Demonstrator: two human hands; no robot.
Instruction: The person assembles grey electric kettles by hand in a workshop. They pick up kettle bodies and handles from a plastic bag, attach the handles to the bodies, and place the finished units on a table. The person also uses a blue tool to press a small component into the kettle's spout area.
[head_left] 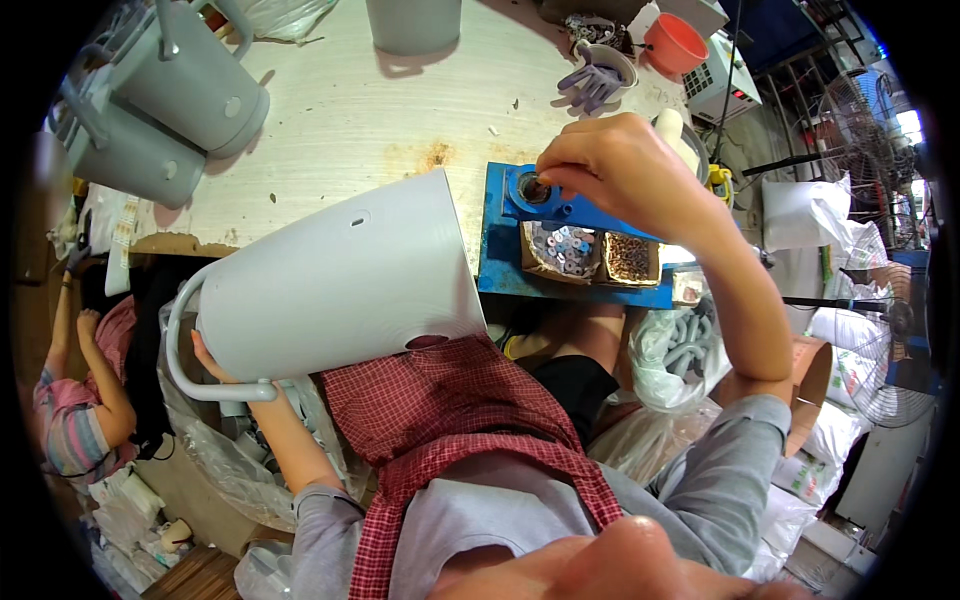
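The grey bucket [330, 280] is being supported on its side by the left hand [213, 362], extending rightward from that grip; fingers are being laid against its base, closure partly hidden. The right hand's [628, 165] thumb and fingertips are being held close together at the blue round fitting [513, 187]; whether anything is pinched cannot be told. Good practice is being judged as steady base support, with the pinch kept centred over the opening.
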